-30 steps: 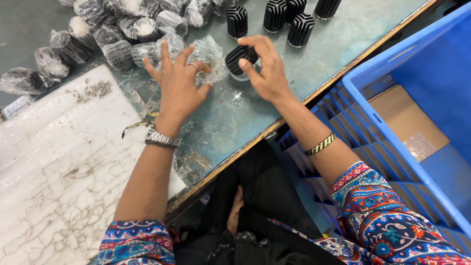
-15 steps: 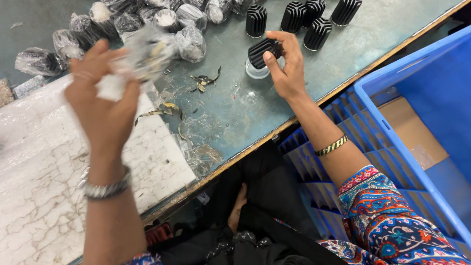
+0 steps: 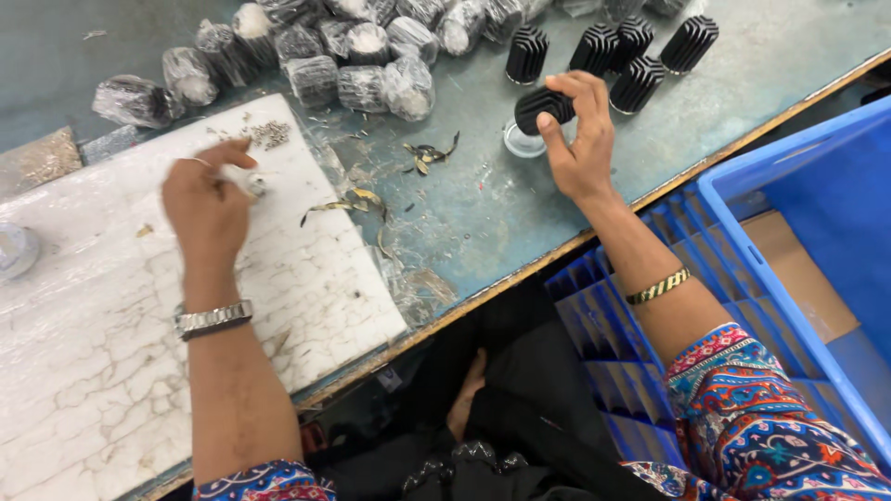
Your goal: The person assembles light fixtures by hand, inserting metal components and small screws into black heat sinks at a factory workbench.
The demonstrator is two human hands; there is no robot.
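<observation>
Two hands at work: right hand (image 3: 580, 139) pinches a black ribbed cylindrical heat sink (image 3: 543, 107) over the grey-green metal bench (image 3: 483, 213), fingers clamped on it. Left hand (image 3: 206, 199) is blurred, closed round something small & pale, can't tell what. Risk: loose fingertip grip, part could drop & roll.

Left hand (image 3: 206, 199): blurred; its fingers close over something small and pale that cannot be made out.
Finned part (image 3: 545, 107): its lower side is hidden behind the right hand's (image 3: 580, 139) fingers.
Blue crate (image 3: 817, 278): cut off by the right edge.
Wrapped parts (image 3: 371, 46): the far row runs off the top edge.
Grey round thing (image 3: 14, 250): cut by the left edge, kind unclear.
</observation>
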